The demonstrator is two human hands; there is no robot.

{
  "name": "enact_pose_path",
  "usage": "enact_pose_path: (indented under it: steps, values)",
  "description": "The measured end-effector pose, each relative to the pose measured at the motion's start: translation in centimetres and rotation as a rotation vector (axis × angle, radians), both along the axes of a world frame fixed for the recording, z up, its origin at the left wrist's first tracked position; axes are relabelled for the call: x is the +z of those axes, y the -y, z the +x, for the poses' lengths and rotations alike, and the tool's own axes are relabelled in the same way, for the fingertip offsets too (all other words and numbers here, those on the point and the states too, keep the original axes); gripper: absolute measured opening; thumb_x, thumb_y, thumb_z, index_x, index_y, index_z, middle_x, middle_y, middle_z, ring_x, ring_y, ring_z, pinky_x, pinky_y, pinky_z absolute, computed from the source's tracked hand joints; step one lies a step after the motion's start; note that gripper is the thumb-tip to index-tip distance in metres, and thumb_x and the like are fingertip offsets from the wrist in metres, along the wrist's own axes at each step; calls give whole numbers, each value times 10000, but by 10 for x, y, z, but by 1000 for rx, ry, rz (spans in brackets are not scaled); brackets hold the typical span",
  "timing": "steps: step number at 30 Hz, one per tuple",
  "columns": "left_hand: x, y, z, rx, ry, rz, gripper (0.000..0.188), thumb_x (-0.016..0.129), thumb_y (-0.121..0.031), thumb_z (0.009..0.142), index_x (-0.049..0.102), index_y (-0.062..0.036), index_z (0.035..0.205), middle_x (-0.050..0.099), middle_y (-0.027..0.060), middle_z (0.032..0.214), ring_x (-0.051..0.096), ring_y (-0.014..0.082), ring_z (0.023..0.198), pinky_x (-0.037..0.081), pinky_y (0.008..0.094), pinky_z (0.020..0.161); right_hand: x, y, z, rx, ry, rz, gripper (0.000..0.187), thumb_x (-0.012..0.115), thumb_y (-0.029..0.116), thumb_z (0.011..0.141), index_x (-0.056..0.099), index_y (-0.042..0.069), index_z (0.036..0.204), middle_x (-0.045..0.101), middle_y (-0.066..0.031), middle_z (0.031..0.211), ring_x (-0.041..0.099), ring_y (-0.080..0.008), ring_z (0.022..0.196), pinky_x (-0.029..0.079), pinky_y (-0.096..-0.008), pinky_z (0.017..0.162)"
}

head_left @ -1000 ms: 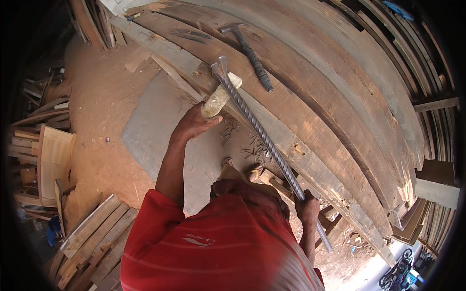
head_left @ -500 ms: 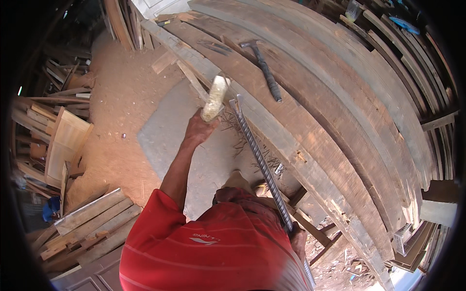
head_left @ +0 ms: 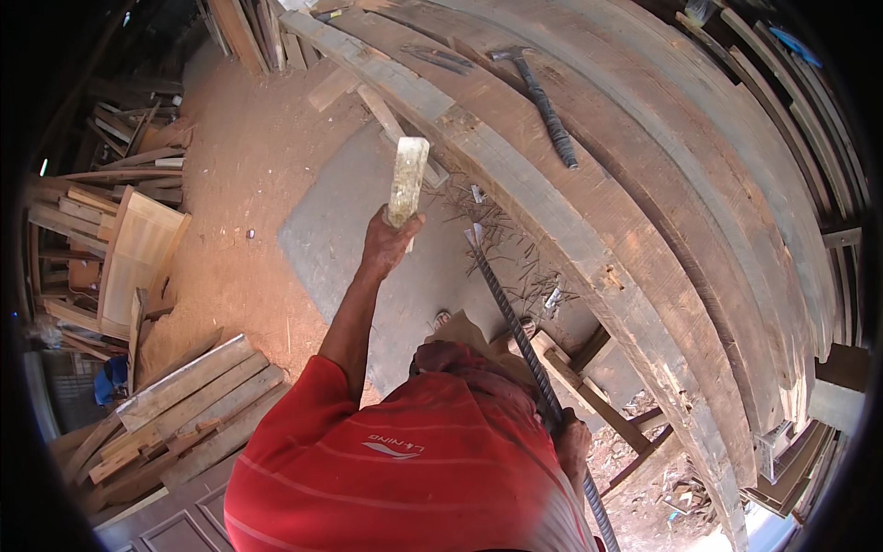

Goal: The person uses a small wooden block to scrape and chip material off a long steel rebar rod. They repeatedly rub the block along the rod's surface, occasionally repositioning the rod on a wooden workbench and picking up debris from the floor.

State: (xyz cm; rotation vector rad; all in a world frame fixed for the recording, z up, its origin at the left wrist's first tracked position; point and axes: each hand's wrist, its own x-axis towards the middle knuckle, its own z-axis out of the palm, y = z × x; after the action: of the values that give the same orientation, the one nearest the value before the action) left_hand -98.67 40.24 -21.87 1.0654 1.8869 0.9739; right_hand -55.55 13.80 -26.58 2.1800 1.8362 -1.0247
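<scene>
Head view is showing the person's red shirt (head_left: 405, 469) nearest. The right hand (head_left: 572, 443) is gripping a long ribbed steel bar (head_left: 515, 322), whose forked tip is lying near scattered nails (head_left: 515, 262) on the grey slab (head_left: 340, 239). The left hand (head_left: 386, 241) is wrapping tightly around a pale wooden block (head_left: 407, 181), raised upright. Beyond, a hammer (head_left: 543, 101) is lying on stacked planks (head_left: 681, 212).

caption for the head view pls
Left hand grips a pale wooden block; right hand holds a ribbed steel bar beside stacked planks.
</scene>
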Motion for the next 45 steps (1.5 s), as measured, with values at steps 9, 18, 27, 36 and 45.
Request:
enact_pose_path:
  steps: [9, 18, 27, 36, 45]
  values:
    - [-96, 137, -76, -2, 178, -307, 403, 790, -323, 814, 603, -8, 983, 614, 35, 735, 568, 112, 605, 488, 304, 553, 3, -3, -75, -29, -52, -152, 452, 689, 455, 888, 607, 11, 920, 679, -284, 810, 668, -486, 821, 509, -561, 700]
    - [-116, 186, -157, 121, 274, -353, 386, 789, -322, 814, 597, -18, 956, 607, 30, 716, 562, 113, 576, 483, 303, 526, 14, -29, -165, -59, -85, -56, 381, 725, 403, 877, 612, 39, 887, 665, -224, 733, 665, -443, 721, 484, -522, 622]
    - [-58, 20, -190, 6, 183, 0, 453, 808, -326, 830, 601, -11, 1082, 622, 13, 819, 570, 96, 705, 487, 276, 635, 74, -125, -234, -187, -290, 122, 367, 790, 318, 845, 603, 37, 991, 623, -100, 685, 590, -210, 610, 478, -390, 598]
    - [-3, -126, -193, -203, 91, 185, 616, 801, -391, 818, 590, -4, 1247, 683, 110, 1042, 641, 207, 940, 512, 359, 836, 101, -232, -244, -98, -268, 306, 363, 781, 319, 862, 594, 20, 947, 490, -93, 592, 434, -211, 531, 420, -397, 531]
    - [32, -233, -215, -252, -135, -82, 834, 771, -507, 788, 492, 9, 1381, 602, 224, 1305, 584, 325, 1213, 465, 398, 1022, 172, -303, -242, 43, -15, 356, 266, 753, 232, 865, 603, 70, 1013, 656, -178, 692, 679, -390, 668, 493, -483, 590]
